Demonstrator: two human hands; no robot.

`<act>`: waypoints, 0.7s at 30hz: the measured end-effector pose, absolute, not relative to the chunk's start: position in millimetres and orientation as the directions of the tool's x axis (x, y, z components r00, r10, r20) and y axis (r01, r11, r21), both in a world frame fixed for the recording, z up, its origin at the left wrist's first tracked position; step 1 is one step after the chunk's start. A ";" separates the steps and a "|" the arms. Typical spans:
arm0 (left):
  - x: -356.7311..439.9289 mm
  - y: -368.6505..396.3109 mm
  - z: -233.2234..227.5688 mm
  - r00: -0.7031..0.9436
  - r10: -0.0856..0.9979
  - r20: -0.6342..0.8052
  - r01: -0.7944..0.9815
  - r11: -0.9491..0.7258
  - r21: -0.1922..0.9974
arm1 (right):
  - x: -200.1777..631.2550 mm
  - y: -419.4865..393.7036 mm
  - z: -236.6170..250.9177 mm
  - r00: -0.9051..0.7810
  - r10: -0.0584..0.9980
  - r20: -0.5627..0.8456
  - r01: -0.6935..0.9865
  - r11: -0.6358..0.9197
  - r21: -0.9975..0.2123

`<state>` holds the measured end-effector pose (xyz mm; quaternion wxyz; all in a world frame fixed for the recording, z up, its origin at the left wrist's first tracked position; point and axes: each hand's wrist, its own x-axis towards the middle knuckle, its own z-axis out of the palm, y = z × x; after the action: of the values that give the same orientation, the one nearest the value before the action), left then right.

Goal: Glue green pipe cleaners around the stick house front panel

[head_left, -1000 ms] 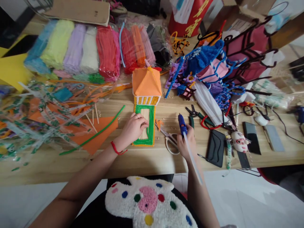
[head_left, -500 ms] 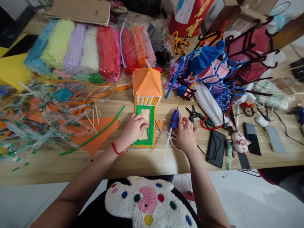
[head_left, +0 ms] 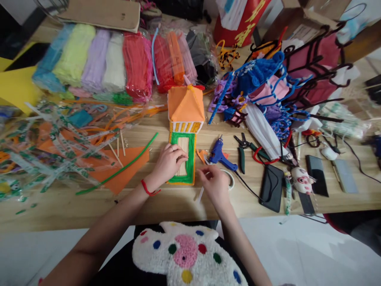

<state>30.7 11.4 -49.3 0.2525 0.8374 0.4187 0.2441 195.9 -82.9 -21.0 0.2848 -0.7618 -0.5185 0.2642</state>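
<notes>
A model house with an orange roof and white-and-yellow striped walls stands at one end of a green base. A strip of thin wooden sticks lies along the middle of that base. My left hand rests over the strip, thumb and fingertips pinched together at its right edge; whatever is between them is hidden. Just right of the base, my right hand hovers with loosely curled fingers, apart from the base. Beyond it a blue glue gun lies on its side, its pale glue stick passing behind my fingers.
Green-handled pliers and a roll of tape lie to the right, near a black phone. A green pipe cleaner crosses orange sheet at left. Bagged pipe cleaners line the back.
My right hand has let go of the glue gun and moved left and nearer to me, toward the base. The gun now lies turned on its side. My left hand stays in place.
</notes>
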 end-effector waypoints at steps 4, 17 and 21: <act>30.7 11.8 -48.8 0.526 0.825 0.204 0.573 -0.522 0.631 | 171.5 -81.6 -29.8 0.320 0.912 -0.256 0.531 -0.396 -0.749; 30.4 13.3 -49.8 0.542 0.820 0.183 0.577 -0.522 0.629 | 176.4 -71.1 -31.6 0.244 0.847 -0.473 0.404 -0.532 -0.744; 30.7 13.8 -49.6 0.539 0.824 0.176 0.585 -0.516 0.625 | 176.6 -68.7 -30.1 0.243 0.864 -0.440 0.483 -0.501 -0.718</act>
<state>30.7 13.8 -49.6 0.2561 0.8390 0.4199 0.2328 176.6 -68.7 -30.1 0.2246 -0.7556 -0.4459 0.4240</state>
